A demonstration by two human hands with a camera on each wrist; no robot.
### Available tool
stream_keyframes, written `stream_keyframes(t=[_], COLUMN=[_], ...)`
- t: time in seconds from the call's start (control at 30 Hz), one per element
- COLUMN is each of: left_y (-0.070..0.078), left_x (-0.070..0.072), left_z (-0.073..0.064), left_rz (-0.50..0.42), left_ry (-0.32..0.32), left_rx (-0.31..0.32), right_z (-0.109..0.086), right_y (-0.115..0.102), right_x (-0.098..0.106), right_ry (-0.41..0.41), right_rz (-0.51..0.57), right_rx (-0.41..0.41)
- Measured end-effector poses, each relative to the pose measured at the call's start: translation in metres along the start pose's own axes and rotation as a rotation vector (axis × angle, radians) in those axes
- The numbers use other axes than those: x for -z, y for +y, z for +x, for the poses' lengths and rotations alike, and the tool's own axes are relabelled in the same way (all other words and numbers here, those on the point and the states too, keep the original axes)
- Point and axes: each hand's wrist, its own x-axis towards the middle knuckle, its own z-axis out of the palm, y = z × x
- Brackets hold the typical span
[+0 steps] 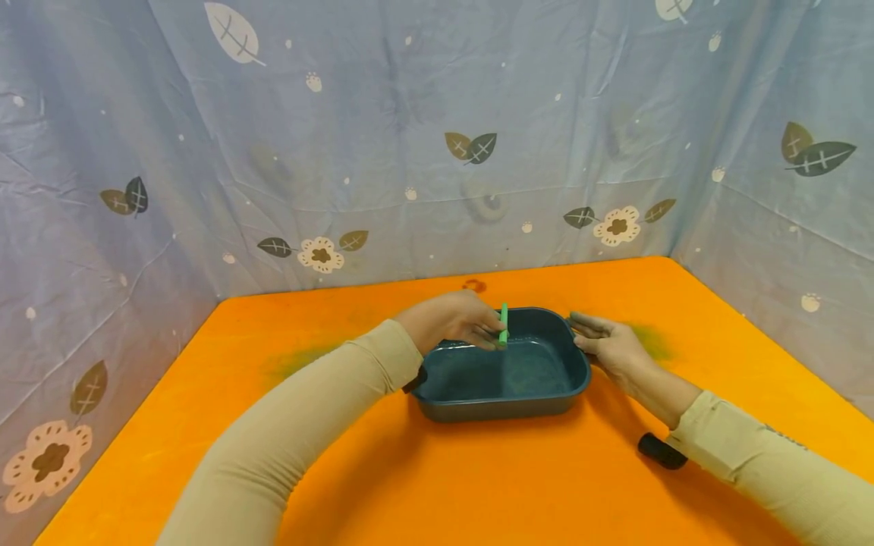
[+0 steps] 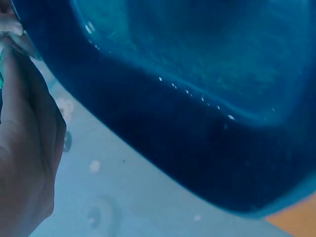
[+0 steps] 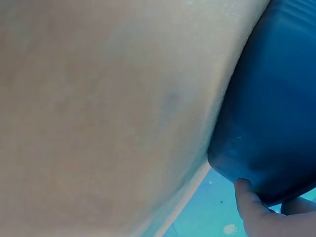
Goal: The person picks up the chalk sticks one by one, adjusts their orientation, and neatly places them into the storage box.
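Observation:
A dark blue-green rectangular basin (image 1: 505,408) with rounded corners stands in front of the person, its open top facing up. My left hand (image 1: 460,318) is above the basin's far left part and pinches a slim, bright green piece (image 1: 504,324); its kind cannot be made out. In the left wrist view, the left hand (image 2: 27,143) is beside the basin's dark wall (image 2: 148,118). With the right hand (image 1: 617,350) I grip the basin's right end. In the right wrist view, the thumb (image 3: 247,200) presses the basin's outer wall (image 3: 266,118), with another finger partly hidden beyond the rim.
An orange tabletop (image 1: 437,485) lies under the basin. Pale blue-grey curtains (image 1: 382,152) printed with leaves and flowers enclose its back and sides. A black cylindrical piece (image 1: 662,450) is by the right sleeve, and a dark piece (image 1: 414,379) by the left cuff.

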Motion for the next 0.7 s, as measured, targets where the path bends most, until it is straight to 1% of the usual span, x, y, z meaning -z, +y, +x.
stream_keyframes(t=[0.17, 0.27, 0.37, 0.53, 0.7], left_y=[-0.001, -0.003, -0.002, -0.002, -0.004], left_x=[-0.01, -0.016, -0.021, -0.029, -0.039], left_z=[0.01, 0.015, 0.022, 0.034, 0.045], left_rz=[-0.018, -0.007, -0.012, -0.036, -0.015], left_ry=[-0.013, -0.03, -0.023, 0.006, 0.003], left_rx=[0.011, -0.002, -0.006, 0.025, 0.06], right_z=[0.001, 0.001, 0.0, 0.0, 0.0], right_y=[0.0, 0.0, -0.001, -0.001, 0.0], right_x=[0.0, -0.001, -0.002, -0.002, -0.001], right_ry=[0.007, 0.011, 0.011, 0.01, 0.004], right_rz=[0.012, 0.014, 0.019, 0.014, -0.01], right_rx=[-0.013, -0.017, -0.017, -0.021, -0.017])
